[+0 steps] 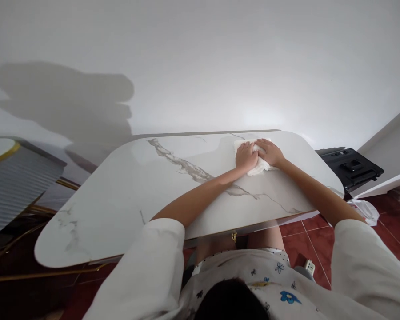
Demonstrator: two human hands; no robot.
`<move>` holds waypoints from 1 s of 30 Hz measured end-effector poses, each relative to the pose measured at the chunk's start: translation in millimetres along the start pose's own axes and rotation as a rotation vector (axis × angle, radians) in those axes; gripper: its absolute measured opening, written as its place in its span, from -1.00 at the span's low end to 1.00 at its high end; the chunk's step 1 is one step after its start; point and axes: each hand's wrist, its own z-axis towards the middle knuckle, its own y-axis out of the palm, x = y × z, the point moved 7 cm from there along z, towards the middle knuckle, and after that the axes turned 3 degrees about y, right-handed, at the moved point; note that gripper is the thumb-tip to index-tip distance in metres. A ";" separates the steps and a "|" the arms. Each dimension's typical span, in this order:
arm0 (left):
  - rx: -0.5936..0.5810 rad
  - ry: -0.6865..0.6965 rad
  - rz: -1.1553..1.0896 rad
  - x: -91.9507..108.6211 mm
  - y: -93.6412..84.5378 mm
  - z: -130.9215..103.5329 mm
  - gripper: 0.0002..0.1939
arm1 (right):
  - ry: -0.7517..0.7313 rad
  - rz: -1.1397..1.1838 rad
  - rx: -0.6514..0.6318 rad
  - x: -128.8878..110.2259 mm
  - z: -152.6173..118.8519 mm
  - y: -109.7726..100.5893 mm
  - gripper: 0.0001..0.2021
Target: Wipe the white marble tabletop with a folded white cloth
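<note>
Both my hands press a white cloth (pixel 260 168) flat against the white marble-patterned tabletop (pixel 120 191), right of its middle and near the wall side. My left hand (pixel 246 156) lies on the left part of the cloth, its fingers pointing away from me. Beside it, my right hand (pixel 269 152) rests on the upper right part, fingers stretched toward the left. The two hands touch at the thumbs. Part of the cloth is hidden under them.
A white wall (pixel 200 66) rises behind the table. On the right are a black case (pixel 351 166) and a plastic bag (pixel 366 211). At the left stands a ribbed grey cabinet (pixel 16 191). A white power socket (pixel 309 266) is on the red tiled floor (pixel 315 244).
</note>
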 end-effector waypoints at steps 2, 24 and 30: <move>0.021 0.007 0.003 -5.6 0.4 16.2 -0.55 | 0.011 0.024 0.010 7.1 16.9 3.1 -0.51; 0.008 0.130 0.152 -44.9 16.8 109.2 -0.58 | 0.050 0.026 0.023 42.2 103.2 29.3 -0.53; -0.013 0.132 0.161 -39.4 13.9 96.3 -0.56 | -0.020 -0.055 0.004 34.2 91.6 30.6 -0.51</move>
